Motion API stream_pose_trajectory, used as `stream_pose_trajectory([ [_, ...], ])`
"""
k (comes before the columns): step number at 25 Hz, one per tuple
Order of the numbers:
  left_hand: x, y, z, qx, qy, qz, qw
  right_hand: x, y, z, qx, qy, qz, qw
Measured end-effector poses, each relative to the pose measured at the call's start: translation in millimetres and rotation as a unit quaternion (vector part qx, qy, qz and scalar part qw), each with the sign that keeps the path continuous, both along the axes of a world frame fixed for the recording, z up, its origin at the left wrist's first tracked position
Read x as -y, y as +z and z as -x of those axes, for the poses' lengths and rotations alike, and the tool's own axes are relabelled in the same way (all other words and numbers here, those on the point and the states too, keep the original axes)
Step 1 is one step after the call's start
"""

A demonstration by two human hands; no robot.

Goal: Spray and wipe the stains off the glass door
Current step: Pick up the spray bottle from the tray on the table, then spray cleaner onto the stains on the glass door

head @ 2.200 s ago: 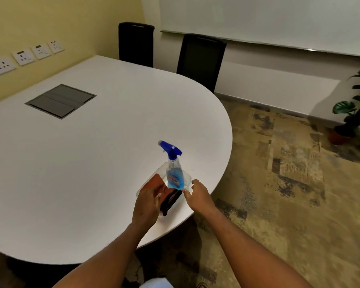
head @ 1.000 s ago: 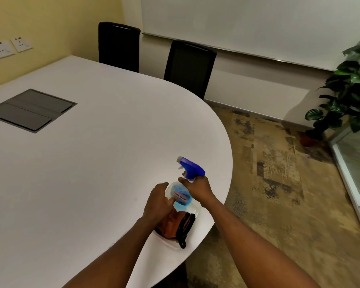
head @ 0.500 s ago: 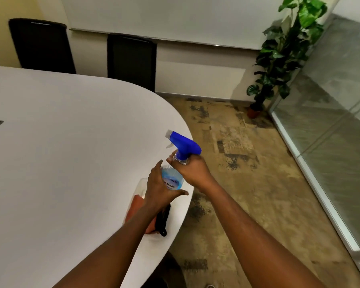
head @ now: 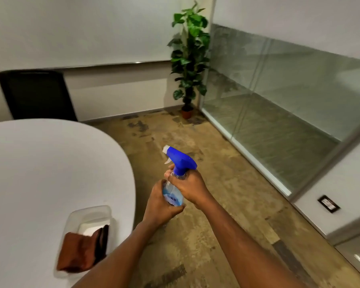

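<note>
I have the spray bottle (head: 174,191) up off the table (head: 50,163) in both hands, out over the floor (head: 227,204). My right hand (head: 192,187) is wrapped around the neck just under the blue trigger head (head: 180,157), and my left hand (head: 161,204) is cupped round the lower body, fingers closed on it. The nozzle points away from me and a little left, not yet at the glass (head: 279,100) along the right side of the room.

The bottle is clear plastic with blue liquid in it, how full I cannot quite tell because my hands cover most of it. I judge it light and easy to carry, but smooth-sided, so it could slip if it gets wet. The neck is the safest place to hold it: the head flares out above my fist and stops it sliding down, and my forefinger can reach the trigger from there. One hand should be enough.

The brown cloth (head: 81,252) lies folded in the clear tray (head: 89,213) near the table edge, beside my left forearm. It looks soft and limp, so I would pinch a bunched handful rather than a corner.
</note>
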State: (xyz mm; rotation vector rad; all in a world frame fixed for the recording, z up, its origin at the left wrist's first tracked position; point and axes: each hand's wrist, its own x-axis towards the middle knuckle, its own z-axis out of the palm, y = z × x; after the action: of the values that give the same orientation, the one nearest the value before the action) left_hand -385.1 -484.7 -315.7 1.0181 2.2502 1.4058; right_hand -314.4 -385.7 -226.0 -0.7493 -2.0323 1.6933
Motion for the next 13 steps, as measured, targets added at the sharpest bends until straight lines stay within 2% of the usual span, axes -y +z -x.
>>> stream_pose_trajectory([
  [6, -112.3, 18.6, -137.3, 0.011, -0.143, 0.007, 0.99, -93.8, 9.3, -160.9, -0.06, -0.086, -0.025, 0.994],
  [13, -235.7, 19.3, -322.1, 0.036, -0.307, 0.002, 0.951, -186.5, 10.9, -359.1, -0.069, -0.225, -0.065, 0.97],
])
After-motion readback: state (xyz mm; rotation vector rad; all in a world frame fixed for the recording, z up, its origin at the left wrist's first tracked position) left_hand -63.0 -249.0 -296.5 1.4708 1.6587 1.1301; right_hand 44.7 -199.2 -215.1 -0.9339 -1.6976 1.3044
